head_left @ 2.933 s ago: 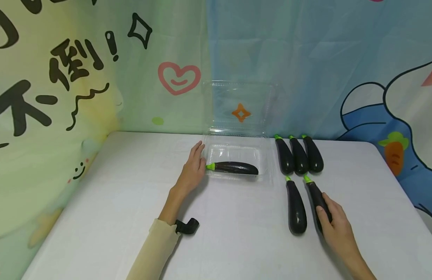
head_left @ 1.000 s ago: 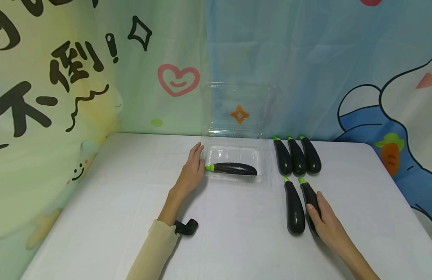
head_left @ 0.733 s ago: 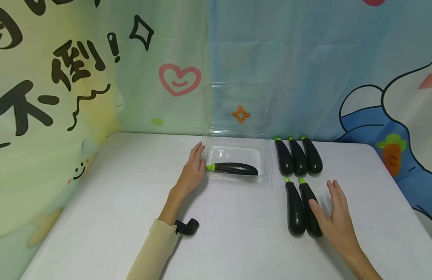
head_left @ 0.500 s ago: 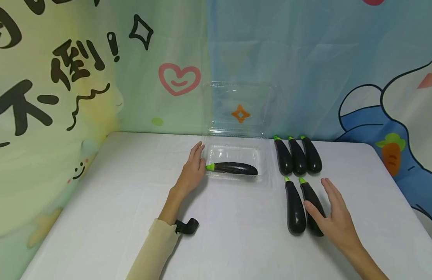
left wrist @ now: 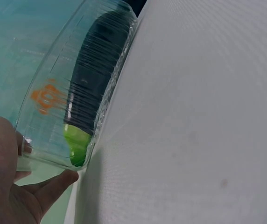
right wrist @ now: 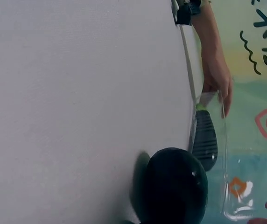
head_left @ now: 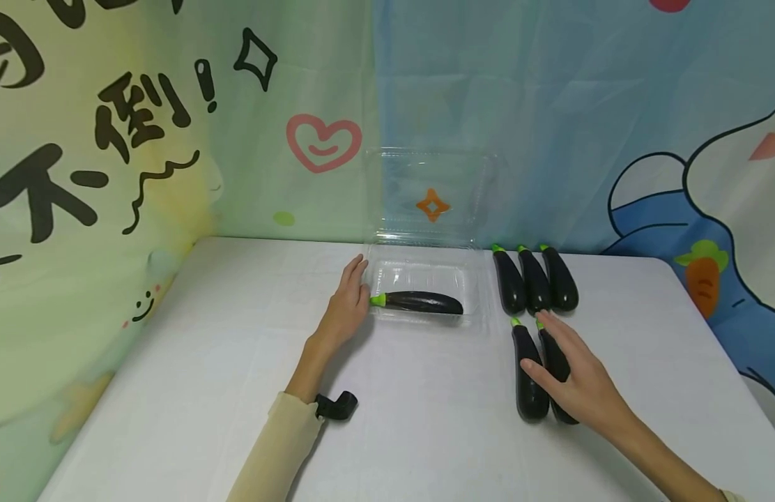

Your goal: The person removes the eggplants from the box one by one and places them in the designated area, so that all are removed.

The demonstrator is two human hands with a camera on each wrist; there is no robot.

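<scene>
My left hand (head_left: 345, 307) lies along the left side of a clear plastic clamshell box (head_left: 425, 272), its fingers fairly straight and touching the edge. In the left wrist view, fingers (left wrist: 61, 184) touch the box's corner. One dark eggplant (head_left: 423, 302) with a green stem lies sideways in the box, near its front wall. My right hand (head_left: 585, 383) hovers with spread fingers over the right one of two front eggplants (head_left: 555, 355), partly hiding it; I cannot tell whether it touches. Another eggplant (head_left: 530, 373) lies just left of it. The right wrist view shows a rounded eggplant end (right wrist: 176, 182) up close.
Three more eggplants (head_left: 536, 282) lie side by side behind the front pair, right of the box. The box's lid (head_left: 433, 195) stands raised against a printed cloth backdrop (head_left: 550, 104). A white cloth covers the table (head_left: 412, 418).
My right hand gripped the right front eggplant and set it close beside its neighbour. The fingers then let go and spread, and the hand moved left and over it. My left hand stays.
</scene>
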